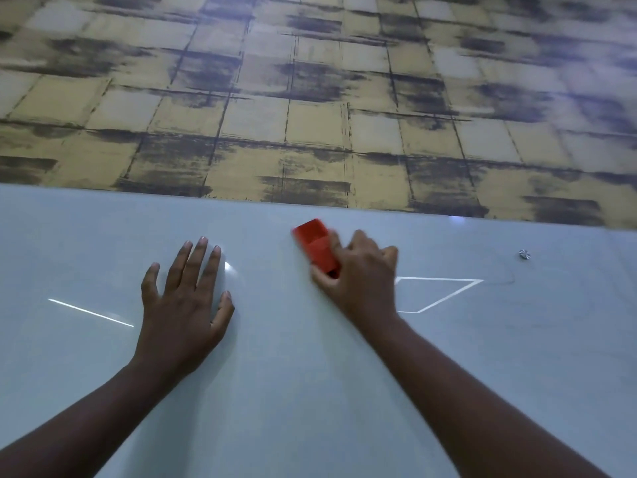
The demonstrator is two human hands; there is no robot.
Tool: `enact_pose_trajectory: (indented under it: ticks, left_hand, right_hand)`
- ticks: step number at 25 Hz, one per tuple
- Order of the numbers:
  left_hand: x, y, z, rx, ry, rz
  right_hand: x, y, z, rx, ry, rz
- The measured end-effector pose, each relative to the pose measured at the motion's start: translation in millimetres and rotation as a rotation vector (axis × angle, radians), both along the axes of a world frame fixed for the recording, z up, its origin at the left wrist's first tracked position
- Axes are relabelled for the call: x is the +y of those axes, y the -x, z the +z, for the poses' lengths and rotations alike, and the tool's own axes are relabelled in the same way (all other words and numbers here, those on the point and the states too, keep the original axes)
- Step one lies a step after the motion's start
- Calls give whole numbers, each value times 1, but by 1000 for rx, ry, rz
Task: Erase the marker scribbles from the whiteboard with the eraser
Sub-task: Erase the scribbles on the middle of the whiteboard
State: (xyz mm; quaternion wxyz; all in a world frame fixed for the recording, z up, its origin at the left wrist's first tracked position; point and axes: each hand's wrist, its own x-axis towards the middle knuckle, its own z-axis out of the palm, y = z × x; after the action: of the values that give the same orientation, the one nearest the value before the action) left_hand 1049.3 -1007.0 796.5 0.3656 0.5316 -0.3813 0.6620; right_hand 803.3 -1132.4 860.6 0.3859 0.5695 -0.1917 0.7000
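Our right hand [358, 270] grips the red eraser [317, 244] on the whiteboard [310, 374], left hand [186, 291] pressed flat with fingers spread; only a faint scribble [506, 279] seems left.

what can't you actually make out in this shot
Head view only:
- Eraser: motion-blurred, and its near end is hidden under the right hand, so its pad cannot be seen.
- Faint curved mark on the whiteboard: too pale to tell scribble from reflection.
- Small crumpled object: too small to identify.
- Board under the flat left hand: covered.
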Motion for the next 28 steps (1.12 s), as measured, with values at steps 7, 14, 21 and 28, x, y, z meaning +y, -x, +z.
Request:
enact_pose_trajectory:
  ticks: [7,14,21,28]
  left_hand:
    - [-15,30,5,-117,-51,-78]
    - [-62,101,10,-105,-50,-190]
    - [-123,176,3,-142,-38,-213]
    - [-130,178,-9,-163,0,-155]
  right_hand:
    - [-67,104,3,-433,-328,96]
    - [-44,63,-47,-12,-25,19]
    - [-99,157,-31,-41,-44,-120]
    - [-143,234,-47,-408,-336,-43]
